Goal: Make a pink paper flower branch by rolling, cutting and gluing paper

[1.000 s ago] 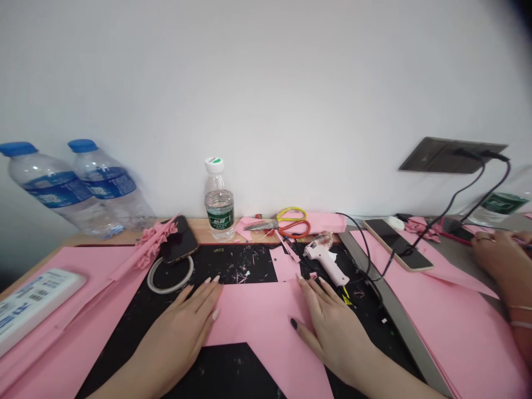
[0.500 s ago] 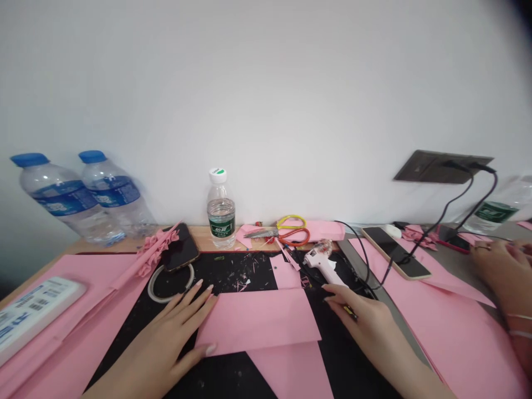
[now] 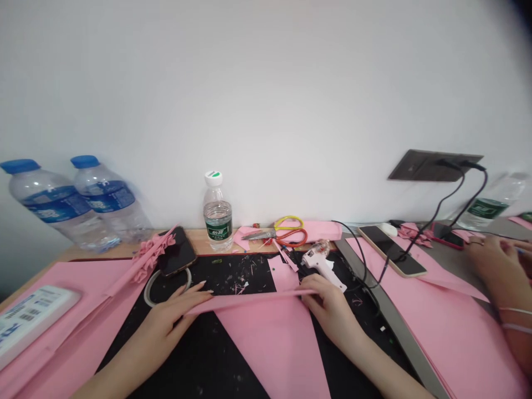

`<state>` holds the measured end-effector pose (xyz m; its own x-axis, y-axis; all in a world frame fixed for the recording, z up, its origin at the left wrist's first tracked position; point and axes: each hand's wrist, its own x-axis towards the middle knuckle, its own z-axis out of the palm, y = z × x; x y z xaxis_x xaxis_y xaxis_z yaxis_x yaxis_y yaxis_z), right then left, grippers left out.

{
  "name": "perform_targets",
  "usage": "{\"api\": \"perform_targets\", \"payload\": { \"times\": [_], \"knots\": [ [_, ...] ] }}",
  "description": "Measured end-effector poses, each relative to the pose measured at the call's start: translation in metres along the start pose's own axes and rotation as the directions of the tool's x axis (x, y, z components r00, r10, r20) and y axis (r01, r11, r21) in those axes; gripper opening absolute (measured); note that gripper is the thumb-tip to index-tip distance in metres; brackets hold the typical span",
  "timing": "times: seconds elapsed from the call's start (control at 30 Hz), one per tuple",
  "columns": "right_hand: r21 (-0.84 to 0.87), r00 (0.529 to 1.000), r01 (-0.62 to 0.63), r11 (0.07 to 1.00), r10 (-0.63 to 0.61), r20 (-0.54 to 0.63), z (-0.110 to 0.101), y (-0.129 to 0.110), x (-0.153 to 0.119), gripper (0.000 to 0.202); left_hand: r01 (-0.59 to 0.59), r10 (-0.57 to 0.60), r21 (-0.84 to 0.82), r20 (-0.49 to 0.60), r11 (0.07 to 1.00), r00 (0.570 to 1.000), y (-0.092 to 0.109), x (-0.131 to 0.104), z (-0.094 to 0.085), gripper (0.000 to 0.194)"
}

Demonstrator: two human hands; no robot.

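Observation:
A folded pink sheet of paper (image 3: 253, 301) is lifted at a slant over the black mat (image 3: 195, 354), seen nearly edge-on. My left hand (image 3: 177, 311) grips its left end, fingers on top and thumb beneath. At the other end, my right hand (image 3: 328, 310) pinches the right corner between thumb and fingers. Another pink piece (image 3: 276, 346), narrowing towards one side, extends below the fold on the mat; whether it joins the folded sheet I cannot tell. Just beyond my right hand lies a white glue gun (image 3: 324, 267). A white ring (image 3: 150, 288) is near my left hand.
Scissors (image 3: 291, 237) with yellow and red handles lie behind, beside a small water bottle (image 3: 218, 221). A phone (image 3: 178, 252) and crinkled pink paper (image 3: 152, 255) are left. Cables hang from the wall socket (image 3: 434, 165). Another person's hand (image 3: 496, 260) is at far right.
My right hand has moved left onto the paper's right corner. The sheet, flat before, now tilts up with its near edge raised. A small yellow-and-black item by my right hand is out of sight.

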<state>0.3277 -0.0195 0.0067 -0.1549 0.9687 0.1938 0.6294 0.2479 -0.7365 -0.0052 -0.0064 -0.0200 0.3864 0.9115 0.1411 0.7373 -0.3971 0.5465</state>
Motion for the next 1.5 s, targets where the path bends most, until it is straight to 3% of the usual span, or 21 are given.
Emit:
{"api": "perform_targets", "payload": {
  "times": [0.07,0.17,0.23,0.33,0.47,0.63,0.73,0.83,0.93,1.07,1.2,1.37,1.5],
  "knots": [
    [0.055,0.997,-0.056,0.997,0.059,-0.043,0.000,-0.004,0.002,0.015,0.102,-0.108,-0.140,-0.040,0.985,0.993,0.006,0.006,-0.002,0.027],
    [0.274,0.987,-0.141,0.951,0.155,-0.031,0.001,-0.009,0.006,0.016,0.224,-0.253,-0.357,-0.038,0.907,0.967,0.018,0.014,-0.006,0.022],
    [0.448,0.977,-0.192,0.873,0.214,0.002,0.002,-0.011,0.010,0.022,0.268,-0.309,-0.548,0.018,0.793,0.951,0.025,0.020,-0.007,0.022],
    [0.613,0.948,-0.272,0.741,0.318,0.036,0.005,-0.011,0.015,0.029,0.315,-0.361,-0.778,0.122,0.543,0.924,0.032,0.028,-0.004,0.024],
    [0.706,0.922,-0.287,0.647,0.387,0.020,0.006,-0.009,0.015,0.032,0.385,-0.404,-0.860,0.238,0.335,0.883,0.034,0.032,0.003,0.035],
    [0.672,0.929,-0.298,0.678,0.366,0.043,0.010,-0.007,0.012,0.027,0.396,-0.309,-0.896,0.326,0.200,0.894,0.039,0.028,0.010,0.040],
    [0.542,0.964,-0.228,0.809,0.268,0.005,0.012,-0.005,0.010,0.024,0.409,-0.318,-0.894,0.340,0.183,0.885,0.041,0.025,0.011,0.041],
    [0.303,0.987,-0.106,0.947,0.138,-0.085,0.013,-0.001,0.009,0.020,0.393,-0.346,-0.892,0.304,0.225,0.888,0.042,0.024,0.011,0.041],
    [0.153,0.991,-0.076,0.985,0.092,-0.101,0.012,-0.001,0.008,0.021,0.371,-0.392,-0.881,0.244,0.293,0.887,0.042,0.022,0.011,0.035],
    [0.175,0.995,-0.080,0.981,0.090,-0.045,0.008,-0.002,0.008,0.027,0.362,-0.405,-0.885,0.227,0.294,0.885,0.041,0.022,0.011,0.023],
    [0.317,0.987,-0.153,0.936,0.159,0.009,0.005,-0.001,0.009,0.032,0.399,-0.421,-0.876,0.264,0.271,0.868,0.041,0.023,0.010,0.015],
    [0.576,0.925,-0.356,0.735,0.363,0.110,0.007,-0.004,0.005,0.033,0.388,-0.400,-0.892,0.276,0.233,0.874,0.039,0.022,0.012,0.024],
    [0.741,0.922,-0.292,0.605,0.384,0.051,0.011,-0.007,0.003,0.033,0.362,-0.412,-0.887,0.228,0.285,0.882,0.043,0.022,0.012,0.049]
  ]
}}
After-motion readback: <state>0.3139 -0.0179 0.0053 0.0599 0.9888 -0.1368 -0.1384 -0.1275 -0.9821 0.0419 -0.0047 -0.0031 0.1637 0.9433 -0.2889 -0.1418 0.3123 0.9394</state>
